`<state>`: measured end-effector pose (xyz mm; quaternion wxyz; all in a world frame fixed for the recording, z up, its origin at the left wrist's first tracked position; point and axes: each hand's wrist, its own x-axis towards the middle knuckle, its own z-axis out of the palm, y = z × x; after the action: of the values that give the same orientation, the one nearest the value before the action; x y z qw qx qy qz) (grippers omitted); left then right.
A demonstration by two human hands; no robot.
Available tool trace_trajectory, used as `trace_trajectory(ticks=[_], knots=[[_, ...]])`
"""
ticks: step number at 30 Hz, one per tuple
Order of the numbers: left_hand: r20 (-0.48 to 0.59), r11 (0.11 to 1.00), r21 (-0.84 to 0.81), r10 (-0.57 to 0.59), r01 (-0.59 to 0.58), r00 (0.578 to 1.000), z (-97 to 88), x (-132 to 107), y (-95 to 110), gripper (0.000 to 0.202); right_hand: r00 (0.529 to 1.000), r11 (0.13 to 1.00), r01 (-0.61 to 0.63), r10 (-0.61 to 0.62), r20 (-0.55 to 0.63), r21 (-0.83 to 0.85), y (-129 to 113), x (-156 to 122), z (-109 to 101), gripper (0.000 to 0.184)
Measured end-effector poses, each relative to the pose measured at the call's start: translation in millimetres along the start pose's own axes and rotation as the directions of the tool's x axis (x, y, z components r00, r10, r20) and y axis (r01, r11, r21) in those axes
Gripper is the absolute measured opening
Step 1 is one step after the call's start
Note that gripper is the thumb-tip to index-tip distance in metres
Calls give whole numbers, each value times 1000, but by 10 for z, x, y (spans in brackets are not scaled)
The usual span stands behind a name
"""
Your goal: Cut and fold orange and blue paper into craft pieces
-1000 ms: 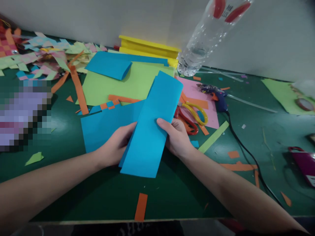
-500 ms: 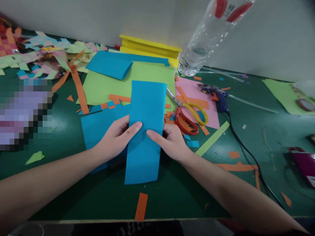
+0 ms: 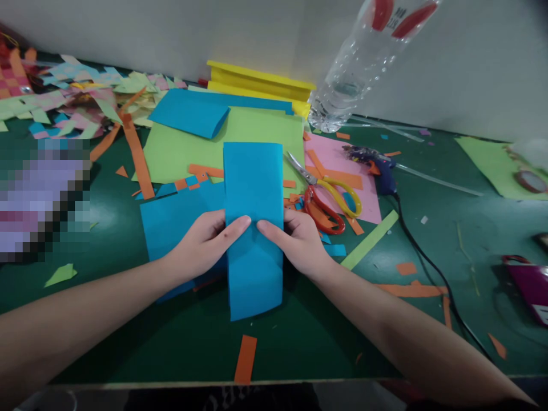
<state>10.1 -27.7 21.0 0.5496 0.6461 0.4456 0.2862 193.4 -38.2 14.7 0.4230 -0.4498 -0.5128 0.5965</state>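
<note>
Between both hands a folded blue paper (image 3: 254, 182) is held upright, its long sides running toward me. My left hand (image 3: 208, 237) grips the left edge, thumb on the front face and fingers behind. On the right edge my right hand (image 3: 302, 237) has the same hold, and the two thumb tips nearly meet mid-sheet. The fingers behind the paper are partly hidden. Under and behind my left hand lies another blue sheet (image 3: 171, 222). Red and yellow handled scissors (image 3: 323, 191) rest with blades apart, just beyond my right hand.
A glue gun (image 3: 381, 168) lies on pink paper (image 3: 368, 211), its cord running toward the front right. Behind are green paper (image 3: 257, 125), folded blue paper (image 3: 192, 111), a yellow folded piece (image 3: 261, 83) and a plastic bottle (image 3: 351, 80). An orange strip (image 3: 245, 359) lies near the front edge.
The lower end of the held blue paper has swung right, so the paper stands straighter. Its top has shifted slightly left. Both hands keep their hold, thumbs closer together.
</note>
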Motion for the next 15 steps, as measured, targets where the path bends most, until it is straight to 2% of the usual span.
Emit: trace_trajectory(ticks=[7, 15], knots=[[-18, 995, 89, 34, -32, 999, 8, 11, 15, 44, 1000, 1000, 17, -17, -3, 25, 11, 23, -13, 19], [-18, 998, 51, 25, -24, 1000, 25, 8, 18, 41, 1000, 1000, 1, -2, 31, 18, 14, 30, -24, 25]])
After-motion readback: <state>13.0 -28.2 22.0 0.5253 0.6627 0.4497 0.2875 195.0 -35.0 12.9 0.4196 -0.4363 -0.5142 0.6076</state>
